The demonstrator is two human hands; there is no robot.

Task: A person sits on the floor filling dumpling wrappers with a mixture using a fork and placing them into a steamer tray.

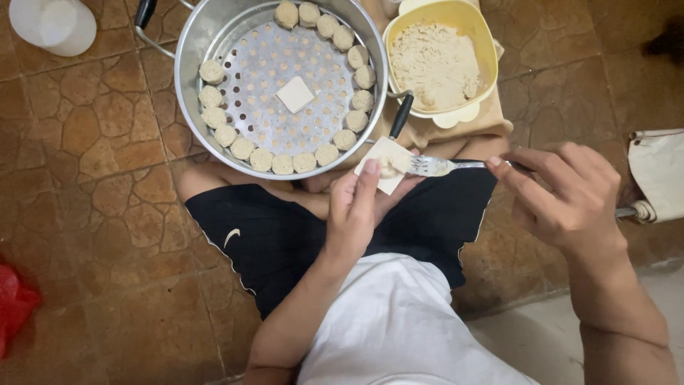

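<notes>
Head cam, looking straight down at a person sitting on a brown stone-pattern tiled floor (92,128). L hand (360,207) is cupped, fingers curled up round a thin square pale dough wrapper (388,165) lying in the palm, thumb resting on its edge. Small lump of beige filling sits on the wrapper. R hand (566,192) is closed in a pinch on the handle of a silver metal fork (434,166), tines pointing left and touching the filling on the wrapper.

Just above the hands: a round steel steamer pot w/ perforated tray (189,78), black handles. Finished round beige dumplings (283,164) line the tray's rim in a ring, one loose square white wrapper (295,94) in the middle. Right beside it, a yellow plastic bowl of beige minced filling (436,60) on a tan cloth. Top left, well apart, a white plastic container (53,25). Red plastic bag (13,303) at left edge.
</notes>
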